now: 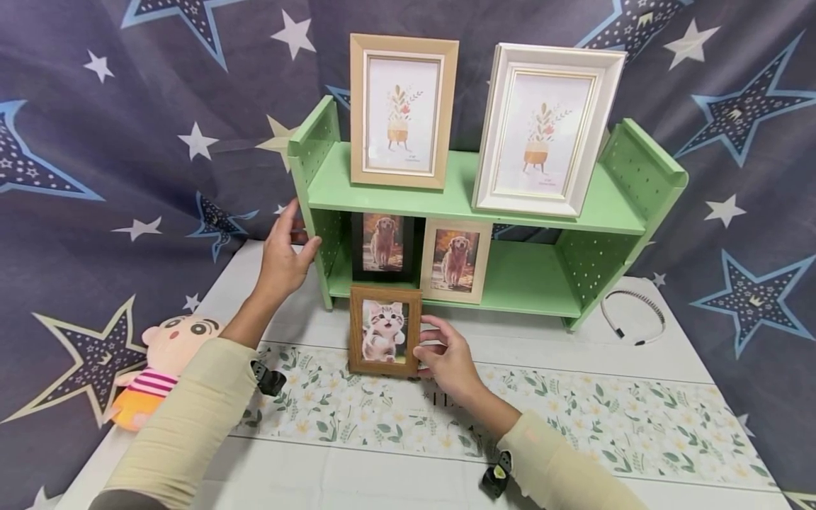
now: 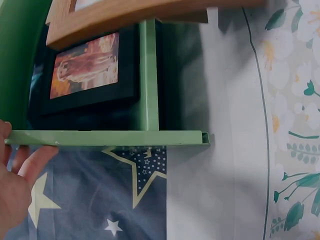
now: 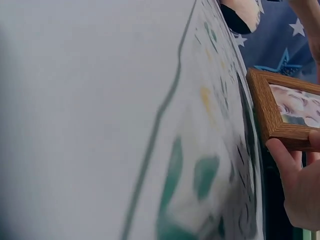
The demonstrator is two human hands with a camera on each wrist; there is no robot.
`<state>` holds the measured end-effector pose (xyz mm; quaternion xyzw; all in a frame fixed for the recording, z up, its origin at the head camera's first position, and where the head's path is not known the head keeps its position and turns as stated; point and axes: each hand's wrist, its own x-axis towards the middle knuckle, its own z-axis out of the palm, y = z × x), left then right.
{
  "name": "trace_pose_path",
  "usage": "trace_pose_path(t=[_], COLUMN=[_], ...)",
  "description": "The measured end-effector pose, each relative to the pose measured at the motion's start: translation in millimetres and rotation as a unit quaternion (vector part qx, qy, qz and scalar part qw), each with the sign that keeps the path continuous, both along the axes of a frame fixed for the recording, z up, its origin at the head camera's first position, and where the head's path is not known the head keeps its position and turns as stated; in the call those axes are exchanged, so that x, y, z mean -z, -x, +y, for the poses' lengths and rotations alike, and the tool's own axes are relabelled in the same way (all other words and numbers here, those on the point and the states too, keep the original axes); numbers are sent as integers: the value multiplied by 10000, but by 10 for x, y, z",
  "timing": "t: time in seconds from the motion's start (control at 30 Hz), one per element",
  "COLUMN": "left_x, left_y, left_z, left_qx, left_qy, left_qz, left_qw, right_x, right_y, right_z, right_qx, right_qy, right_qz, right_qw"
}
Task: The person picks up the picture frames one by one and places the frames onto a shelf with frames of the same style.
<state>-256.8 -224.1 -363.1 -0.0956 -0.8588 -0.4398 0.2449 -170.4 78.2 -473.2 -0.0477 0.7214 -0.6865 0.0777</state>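
My right hand (image 1: 451, 363) pinches the right edge of a brown wooden picture frame (image 1: 385, 370) with a kitten photo, in front of the green shelf (image 1: 408, 202). The right wrist view shows thumb and fingers on this brown frame (image 3: 270, 112). My left hand (image 1: 283, 258) grips the shelf's left side panel. Its fingers are at the panel edge (image 2: 125, 137) in the left wrist view. On the lower tier, a black frame (image 1: 362, 275) and a light wood frame (image 1: 426, 262), both with dog photos, stand side by side behind the brown frame.
A tan frame (image 1: 398, 180) and a white frame (image 1: 529, 205) stand on the top tier. At the left sits a plush doll (image 1: 156, 372). A headband (image 1: 659, 312) lies right of the shelf. The floral runner (image 1: 574, 404) crosses the white table (image 1: 357, 467).
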Motion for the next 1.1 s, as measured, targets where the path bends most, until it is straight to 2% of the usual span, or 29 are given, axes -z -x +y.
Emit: trace_pose_path(t=[0.37,0.67,1.1], left_x=[0,1,4], left_y=[3,1,4], left_z=[-7,-4,-8], left_qx=[3,20,52], left_qy=[-48,-65,-97], left_qz=[-11,8,4], left_qw=[10000,10000,9999], right_x=[-57,-93,-124], right_y=[-10,-63,-136], right_z=[402,670,1044], right_qx=[108,147,324], right_qy=[-90,-345,-132], right_qz=[-144,-47,2], right_qw=[9998,9993,9994])
